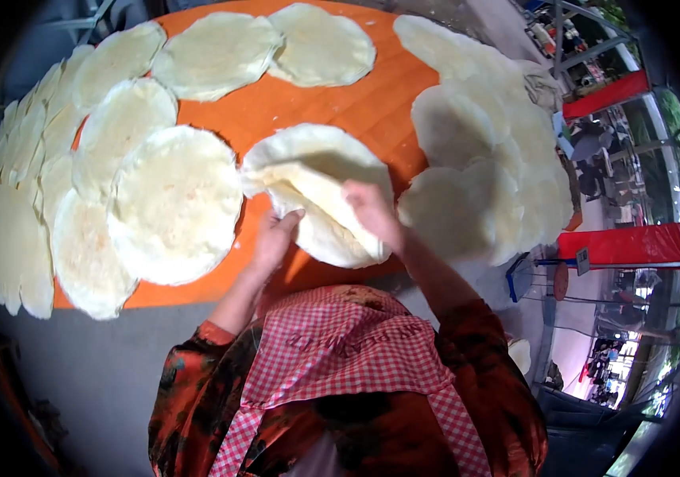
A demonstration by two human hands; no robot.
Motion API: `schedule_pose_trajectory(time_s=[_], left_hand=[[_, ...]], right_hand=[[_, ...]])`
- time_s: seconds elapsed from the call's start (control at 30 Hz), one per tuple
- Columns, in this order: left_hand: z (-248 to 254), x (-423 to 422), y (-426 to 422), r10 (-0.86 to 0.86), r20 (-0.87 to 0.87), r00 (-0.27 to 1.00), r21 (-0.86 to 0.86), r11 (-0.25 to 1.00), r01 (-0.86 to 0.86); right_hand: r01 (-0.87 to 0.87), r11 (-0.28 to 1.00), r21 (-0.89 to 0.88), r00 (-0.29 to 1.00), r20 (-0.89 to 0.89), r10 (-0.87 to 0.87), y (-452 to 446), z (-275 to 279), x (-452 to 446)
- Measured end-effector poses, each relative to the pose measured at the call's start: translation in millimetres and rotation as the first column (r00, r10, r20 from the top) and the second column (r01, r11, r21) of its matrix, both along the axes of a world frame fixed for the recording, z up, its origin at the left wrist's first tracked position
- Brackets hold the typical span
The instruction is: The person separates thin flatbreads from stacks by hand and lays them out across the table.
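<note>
A round pale flatbread (328,151) lies in front of me on the orange table, with a raised fold running across its middle. My left hand (276,237) grips its near-left edge, thumb on top. Closed around the folded part at the right is my right hand (375,213); its fingertips are partly hidden. Just left of my left hand sits a flat round flatbread (177,203) with a slightly ragged rim. A stack of overlapping flatbreads (451,211) lies to the right of my right hand, partly in shadow.
The orange table (316,103) has a curved far edge. Two flatbread piles (216,56) (324,44) lie at the back. Overlapping flatbreads (14,238) cover the left end. Red panels (626,246) and metal frames stand beyond the right side.
</note>
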State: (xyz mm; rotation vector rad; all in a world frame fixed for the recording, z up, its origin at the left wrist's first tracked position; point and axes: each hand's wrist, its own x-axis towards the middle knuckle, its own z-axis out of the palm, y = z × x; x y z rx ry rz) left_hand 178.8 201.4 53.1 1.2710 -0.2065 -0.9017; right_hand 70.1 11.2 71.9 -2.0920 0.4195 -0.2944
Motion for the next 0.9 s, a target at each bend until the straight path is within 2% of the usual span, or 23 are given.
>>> schedule_pose_trajectory(time_s=[0.03, 0.07, 0.1, 0.13, 0.17, 0.2, 0.27, 0.3, 0.37, 0.47, 0.53, 0.6, 0.67, 0.73, 0.77, 0.8, 0.83, 0.87, 0.9], left_hand=[[14.6, 11.5, 2.0, 0.012, 0.033, 0.999, -0.037, 0.999, -0.011], [28.3, 26.0, 5.0, 0.022, 0.059, 0.998, -0.045, 0.999, -0.019], [25.7, 44.1, 7.5, 0.109, 0.024, 0.994, -0.072, 0.992, -0.107], [24.4, 60.2, 11.2, 0.184, 0.012, 0.983, -0.065, 0.981, -0.183], [23.1, 76.2, 15.0, 0.258, 0.003, 0.966, -0.058, 0.964, -0.258], [3.8, 95.4, 29.9, 0.259, -0.034, 0.965, -0.027, 0.965, -0.260], [-35.5, 127.0, 58.9, 0.289, -0.060, 0.956, -0.029, 0.956, -0.291], [-58.6, 141.8, 75.5, 0.316, -0.050, 0.947, 0.084, 0.947, -0.311], [-37.0, 135.0, 85.0, 0.395, 0.006, 0.918, 0.181, 0.903, -0.390], [-46.1, 136.4, 102.5, 0.327, 0.064, 0.943, 0.207, 0.920, -0.333], [-34.5, 130.7, 98.2, 0.323, -0.005, 0.947, 0.136, 0.938, -0.319], [-6.6, 117.7, 88.6, 0.296, -0.077, 0.952, 0.087, 0.953, -0.290], [-10.6, 117.9, 93.9, 0.240, -0.097, 0.966, 0.119, 0.966, -0.228], [-22.3, 113.4, 105.2, 0.214, -0.099, 0.972, 0.161, 0.967, -0.197], [-19.7, 110.8, 101.8, 0.225, -0.111, 0.968, 0.189, 0.961, -0.202], [-15.1, 103.8, 98.7, 0.239, -0.124, 0.963, 0.218, 0.953, -0.209], [-11.2, 95.7, 97.3, 0.258, -0.140, 0.956, 0.246, 0.944, -0.218], [-5.3, 90.6, 95.3, 0.265, -0.172, 0.949, 0.229, 0.948, -0.223], [2.9, 90.0, 90.1, 0.271, -0.201, 0.941, 0.214, 0.950, -0.228]], right_hand=[[0.040, 0.999, -0.025, 0.994, 0.098, -0.037, -17.5, 35.1, 2.7], [0.096, 0.992, -0.086, 0.991, 0.106, -0.087, -40.8, 62.8, 2.2], [0.199, 0.953, -0.229, 0.977, 0.128, -0.174, -65.8, 81.0, -0.2], [0.243, 0.926, -0.289, 0.968, 0.135, -0.212, -96.2, 93.8, -6.9], [0.317, 0.922, -0.222, 0.948, 0.036, -0.317, -112.3, 116.0, -14.7], [0.361, 0.904, -0.227, 0.931, 0.031, -0.364, -136.7, 119.9, -24.5], [0.447, 0.865, -0.227, 0.890, 0.016, -0.456, -195.2, 96.9, -43.0], [0.436, 0.846, -0.308, 0.893, 0.030, -0.449, -219.8, 80.3, -52.7], [0.413, 0.785, -0.461, 0.896, 0.049, -0.442, -264.4, 43.0, -68.6], [0.136, 0.534, -0.834, 0.966, -0.007, -0.258, -281.2, -3.4, -55.7], [0.123, 0.758, -0.640, 0.992, 0.054, -0.115, -257.2, 22.8, -13.6], [0.134, 0.834, -0.535, 0.986, -0.008, -0.164, -254.1, 64.0, 28.1], [0.107, 0.962, -0.250, 0.989, 0.122, -0.079, -306.4, 89.7, 54.5], [0.166, 0.940, -0.298, 0.985, 0.095, -0.144, -353.7, 138.4, 56.7], [0.260, 0.955, -0.140, 0.964, 0.095, -0.249, -371.4, 157.0, 52.9], [0.220, 0.926, -0.307, 0.975, 0.096, -0.199, -388.5, 178.5, 45.2], [0.277, 0.939, -0.205, 0.961, 0.058, -0.271, -418.1, 174.3, 35.8], [0.362, 0.910, -0.202, 0.923, -0.058, -0.380, -443.5, 176.0, 24.6], [0.411, 0.902, -0.135, 0.912, 0.061, -0.406, -469.1, 159.0, 18.2]])
